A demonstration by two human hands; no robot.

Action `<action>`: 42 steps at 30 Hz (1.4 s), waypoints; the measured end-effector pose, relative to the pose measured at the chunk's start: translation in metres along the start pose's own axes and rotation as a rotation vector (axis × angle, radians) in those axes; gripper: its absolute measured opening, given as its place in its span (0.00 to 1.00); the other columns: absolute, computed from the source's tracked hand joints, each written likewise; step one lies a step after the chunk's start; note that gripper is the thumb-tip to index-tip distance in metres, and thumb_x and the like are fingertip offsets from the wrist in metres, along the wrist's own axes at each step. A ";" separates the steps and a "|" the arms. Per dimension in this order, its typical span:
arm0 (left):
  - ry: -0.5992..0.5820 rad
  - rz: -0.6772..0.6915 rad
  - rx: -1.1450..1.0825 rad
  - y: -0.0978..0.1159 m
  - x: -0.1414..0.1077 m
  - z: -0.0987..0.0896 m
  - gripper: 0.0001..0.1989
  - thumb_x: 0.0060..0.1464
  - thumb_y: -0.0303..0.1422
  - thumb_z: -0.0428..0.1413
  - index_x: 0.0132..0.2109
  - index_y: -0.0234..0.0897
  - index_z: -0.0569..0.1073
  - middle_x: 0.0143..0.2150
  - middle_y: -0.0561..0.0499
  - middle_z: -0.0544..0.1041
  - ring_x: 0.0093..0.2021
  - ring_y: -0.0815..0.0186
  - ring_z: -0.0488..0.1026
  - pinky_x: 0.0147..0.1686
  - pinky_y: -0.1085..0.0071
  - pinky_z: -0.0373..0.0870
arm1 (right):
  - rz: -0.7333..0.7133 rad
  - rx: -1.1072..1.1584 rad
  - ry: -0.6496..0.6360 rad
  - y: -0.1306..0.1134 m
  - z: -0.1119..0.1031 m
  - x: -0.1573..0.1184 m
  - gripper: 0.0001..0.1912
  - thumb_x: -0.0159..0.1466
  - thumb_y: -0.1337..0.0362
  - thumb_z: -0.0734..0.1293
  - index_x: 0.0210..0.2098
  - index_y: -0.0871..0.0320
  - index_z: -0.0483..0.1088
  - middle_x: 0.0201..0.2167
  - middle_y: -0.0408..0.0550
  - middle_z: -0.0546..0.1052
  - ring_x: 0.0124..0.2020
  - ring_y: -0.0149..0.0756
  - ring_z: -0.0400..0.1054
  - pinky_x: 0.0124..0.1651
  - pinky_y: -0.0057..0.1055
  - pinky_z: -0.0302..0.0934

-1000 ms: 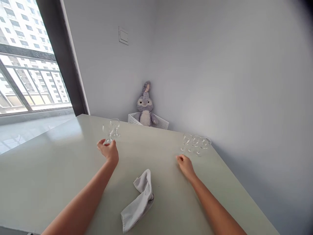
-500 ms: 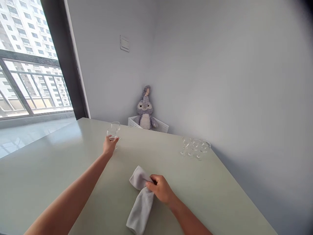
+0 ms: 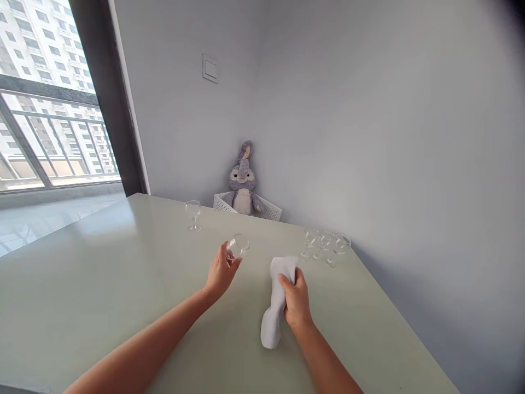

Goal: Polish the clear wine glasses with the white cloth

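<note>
My left hand (image 3: 222,272) is closed around a clear stemmed glass (image 3: 238,245), which is tilted with its rim up and to the right; its stem and foot are hidden by the fingers. In my right hand (image 3: 298,298) a white cloth (image 3: 278,298) is gripped near its upper part, one end standing up and the other hanging down to the left. A second stemmed glass (image 3: 193,214) stands upright by the far edge of the table, beyond my left hand. Three more stemmed glasses (image 3: 327,242) stand close together past my right hand.
The pale green table (image 3: 102,284) runs up to the grey wall. Behind its far edge, a plush toy (image 3: 243,183) sits in a white perforated basket (image 3: 268,210). A window with a railing (image 3: 57,131) is at the left.
My left hand has moved right and nearer, bringing the glass away from the other one at the far edge. My right hand has lifted the cloth up and to the right.
</note>
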State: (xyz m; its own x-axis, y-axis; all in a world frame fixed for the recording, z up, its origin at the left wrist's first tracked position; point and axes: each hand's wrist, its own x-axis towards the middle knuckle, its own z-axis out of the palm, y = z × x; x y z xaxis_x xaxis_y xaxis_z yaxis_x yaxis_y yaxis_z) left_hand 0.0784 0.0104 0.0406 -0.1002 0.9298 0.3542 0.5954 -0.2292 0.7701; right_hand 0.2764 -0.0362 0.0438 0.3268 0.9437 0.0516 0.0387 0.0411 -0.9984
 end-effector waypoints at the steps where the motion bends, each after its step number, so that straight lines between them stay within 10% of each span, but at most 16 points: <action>1: -0.026 0.015 0.021 -0.002 -0.004 0.003 0.22 0.52 0.38 0.47 0.53 0.42 0.54 0.35 0.54 0.68 0.28 0.69 0.66 0.31 0.70 0.64 | -0.073 -0.061 0.046 -0.007 -0.001 -0.001 0.24 0.54 0.56 0.63 0.50 0.55 0.60 0.42 0.48 0.71 0.40 0.41 0.67 0.40 0.34 0.63; 4: -0.069 0.084 0.106 -0.004 -0.014 0.010 0.24 0.53 0.39 0.47 0.56 0.42 0.52 0.36 0.52 0.68 0.31 0.66 0.67 0.35 0.67 0.64 | -0.236 -0.219 0.098 -0.030 0.004 -0.010 0.27 0.58 0.58 0.60 0.56 0.53 0.54 0.52 0.49 0.65 0.51 0.42 0.60 0.51 0.37 0.57; 8: -0.058 0.204 0.174 -0.004 -0.022 0.011 0.25 0.53 0.38 0.47 0.57 0.41 0.52 0.39 0.49 0.68 0.40 0.62 0.67 0.43 0.63 0.61 | -0.325 -0.251 -0.290 -0.048 0.027 -0.030 0.27 0.58 0.61 0.60 0.57 0.52 0.55 0.54 0.49 0.63 0.54 0.40 0.57 0.53 0.36 0.56; 12: -0.087 0.280 0.228 -0.006 -0.025 0.006 0.25 0.54 0.35 0.46 0.58 0.41 0.51 0.43 0.47 0.68 0.43 0.61 0.66 0.45 0.62 0.59 | -0.066 -0.064 -0.674 -0.049 0.034 -0.038 0.31 0.58 0.62 0.58 0.61 0.50 0.46 0.44 0.49 0.70 0.38 0.37 0.68 0.33 0.33 0.67; 16: -0.132 0.440 0.303 -0.009 -0.028 0.006 0.24 0.53 0.30 0.47 0.57 0.40 0.55 0.42 0.47 0.68 0.41 0.61 0.66 0.44 0.62 0.60 | 0.154 0.125 -0.874 -0.039 0.022 -0.026 0.22 0.57 0.63 0.58 0.52 0.57 0.60 0.29 0.44 0.71 0.23 0.30 0.68 0.23 0.29 0.65; 29: -0.109 0.739 0.591 0.012 -0.022 -0.004 0.18 0.54 0.26 0.47 0.53 0.38 0.61 0.36 0.47 0.72 0.41 0.61 0.68 0.51 0.57 0.54 | 0.253 0.283 -0.596 -0.001 0.023 -0.012 0.17 0.54 0.54 0.67 0.32 0.63 0.70 0.23 0.46 0.73 0.21 0.32 0.69 0.24 0.30 0.65; 34: -0.462 0.487 0.313 0.012 -0.014 -0.015 0.18 0.51 0.43 0.52 0.48 0.41 0.65 0.29 0.52 0.72 0.29 0.66 0.69 0.32 0.70 0.61 | 0.076 0.063 -0.785 -0.018 0.007 -0.008 0.11 0.53 0.58 0.68 0.30 0.60 0.73 0.24 0.44 0.74 0.24 0.34 0.70 0.31 0.33 0.66; 40: -1.351 0.022 -0.355 0.013 -0.008 -0.029 0.26 0.47 0.55 0.46 0.33 0.34 0.68 0.22 0.53 0.69 0.18 0.72 0.64 0.17 0.76 0.58 | 0.016 -0.075 -1.088 -0.036 -0.017 -0.006 0.09 0.52 0.60 0.69 0.29 0.60 0.74 0.26 0.45 0.74 0.32 0.37 0.69 0.38 0.35 0.63; 42: -1.299 0.053 -0.334 0.017 -0.010 -0.029 0.26 0.50 0.55 0.44 0.35 0.34 0.69 0.25 0.50 0.72 0.21 0.70 0.67 0.19 0.76 0.60 | 0.072 -0.050 -1.070 -0.035 -0.019 -0.004 0.10 0.53 0.59 0.68 0.29 0.61 0.73 0.25 0.46 0.74 0.29 0.37 0.70 0.35 0.35 0.64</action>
State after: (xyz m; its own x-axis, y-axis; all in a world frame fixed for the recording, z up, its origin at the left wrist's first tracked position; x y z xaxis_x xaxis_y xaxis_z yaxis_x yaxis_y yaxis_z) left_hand 0.0659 -0.0110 0.0654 0.8518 0.4726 -0.2261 0.3349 -0.1592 0.9287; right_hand 0.2914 -0.0475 0.0786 -0.6662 0.7417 -0.0785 0.0991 -0.0163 -0.9949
